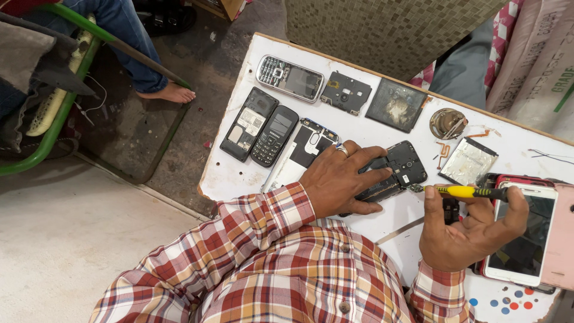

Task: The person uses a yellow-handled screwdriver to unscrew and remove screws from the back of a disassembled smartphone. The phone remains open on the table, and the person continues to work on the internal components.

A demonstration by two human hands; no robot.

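My left hand (pixel 338 179), a ring on one finger, presses down on an opened black phone body (pixel 402 164) on the white table (pixel 227 176), holding it steady. My right hand (pixel 463 230) grips a yellow-handled screwdriver (pixel 463 191), whose tip points left and touches the phone body's right edge. Both sleeves are red, white and yellow plaid.
Along the table's far side lie a silver keypad phone (pixel 290 78), a black keypad phone (pixel 274 136), an open back shell (pixel 248 124), a black frame part (pixel 345 93), a dark battery cover (pixel 396 104), a round metal piece (pixel 447 122) and a silvery battery (pixel 468 161). A white smartphone (pixel 523 236) lies right. Another person's bare foot (pixel 170 93) rests on the floor.
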